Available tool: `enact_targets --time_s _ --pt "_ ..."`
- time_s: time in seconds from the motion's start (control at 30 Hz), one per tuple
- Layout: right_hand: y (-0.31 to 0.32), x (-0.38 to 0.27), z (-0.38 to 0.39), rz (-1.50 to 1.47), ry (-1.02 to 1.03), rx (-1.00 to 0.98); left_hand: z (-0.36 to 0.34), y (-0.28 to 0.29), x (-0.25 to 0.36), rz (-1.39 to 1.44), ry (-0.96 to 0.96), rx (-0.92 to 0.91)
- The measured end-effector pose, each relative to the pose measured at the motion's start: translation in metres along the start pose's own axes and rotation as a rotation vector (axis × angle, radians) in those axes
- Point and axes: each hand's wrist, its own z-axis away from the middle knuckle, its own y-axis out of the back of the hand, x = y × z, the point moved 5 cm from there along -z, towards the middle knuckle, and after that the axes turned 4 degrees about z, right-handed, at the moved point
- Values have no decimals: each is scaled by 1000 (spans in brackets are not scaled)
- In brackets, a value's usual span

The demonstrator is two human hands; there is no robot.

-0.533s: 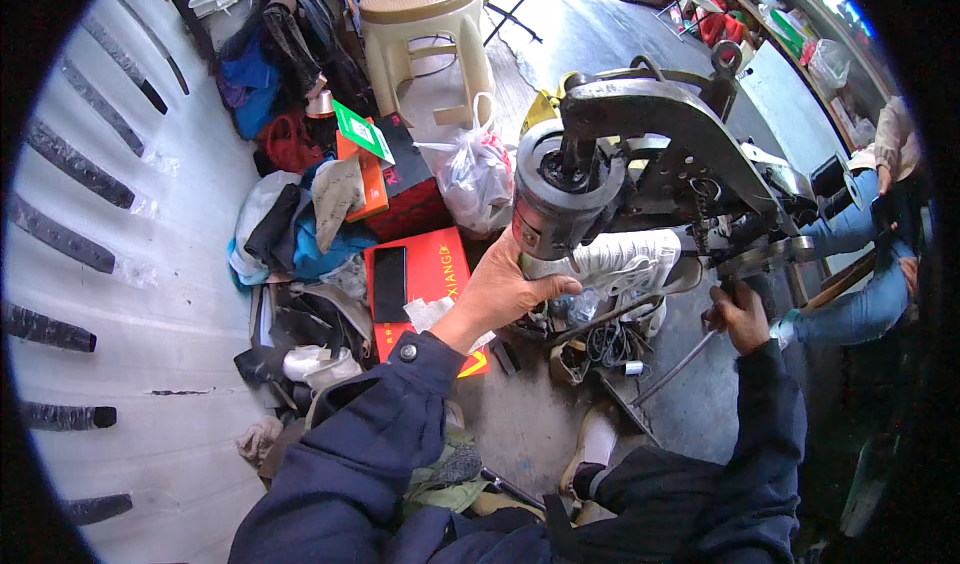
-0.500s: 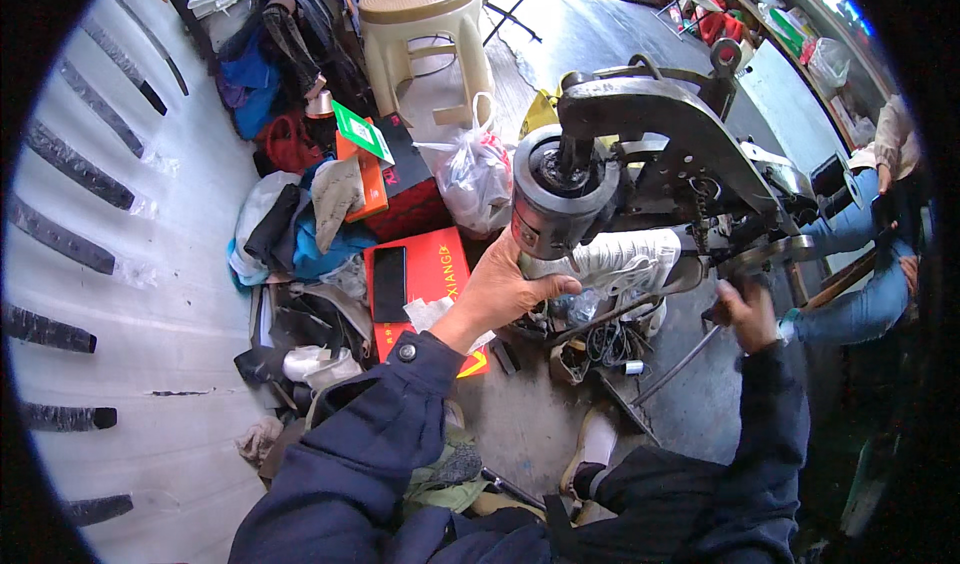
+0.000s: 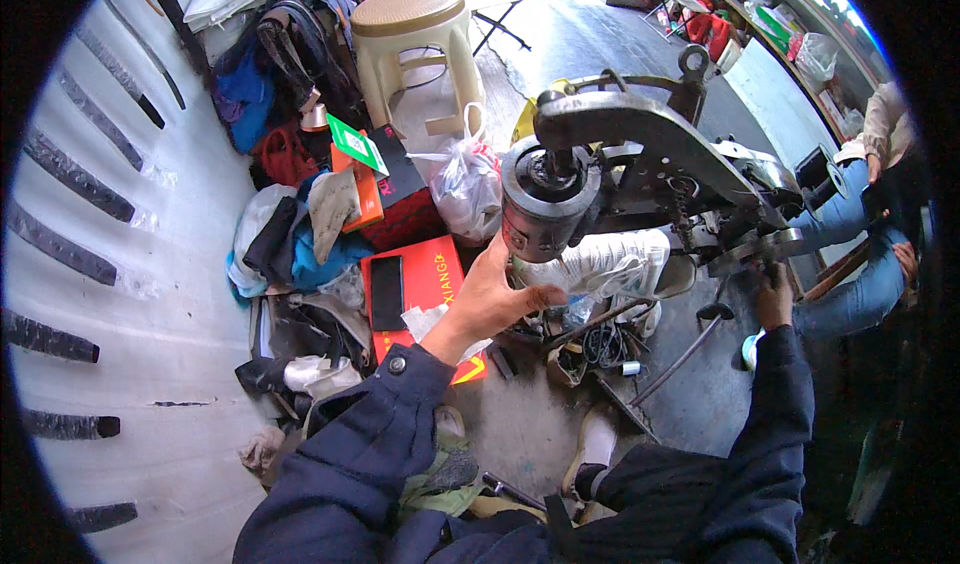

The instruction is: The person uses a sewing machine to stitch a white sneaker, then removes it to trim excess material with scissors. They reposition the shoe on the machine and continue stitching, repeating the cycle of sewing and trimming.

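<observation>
A dark metal hand-cranked sewing machine (image 3: 640,119) stands in front of me, with a thick round head (image 3: 545,214) at its left end. My left hand (image 3: 485,309) is at the lower left of that head, its thumb stretched to the right; the other fingers are partly hidden, and what they grip cannot be made out. Beneath the head runs an arm wrapped in white plastic (image 3: 620,262). At the machine's right side my right hand (image 3: 773,299) is closed at the edge of the metal handwheel (image 3: 750,256).
Left of the machine lie a red box (image 3: 440,274) with a black phone (image 3: 386,294) on it, a plastic bag (image 3: 466,189) and heaped cloth. A beige stool (image 3: 415,54) stands behind. Another person's legs (image 3: 850,299) are at the right. Cables (image 3: 605,346) lie below.
My right hand, blurred before, has moved slightly right and up to the handwheel's edge. The whole view has shifted a little; my left hand stays by the machine's head.
</observation>
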Motion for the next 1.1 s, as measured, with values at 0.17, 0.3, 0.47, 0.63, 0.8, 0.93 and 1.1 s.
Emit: enact_targets --time_s 0.17,0.3,0.47,0.63,0.8,0.93,1.1 --pt "-69 -41 50 -73 -158 -365 -10 -7 7 -38 -35 163" --pt "-69 -86 70 -250 -258 -389 -11 -15 3 -25 -120 261" --pt "-58 -125 79 -241 -199 -423 -6 -12 -3 -211 -237 215" --pt "-1 -169 69 -215 207 -223 -8 -14 -3 -262 -310 263" --pt "66 -114 23 -65 117 72 -9 -15 8 -293 -325 247" --pt "42 -34 -7 -48 30 120 -9 -14 15 -223 -300 223" --pt "-42 -29 35 -294 -316 -240 -11 -13 13 -157 -240 163"
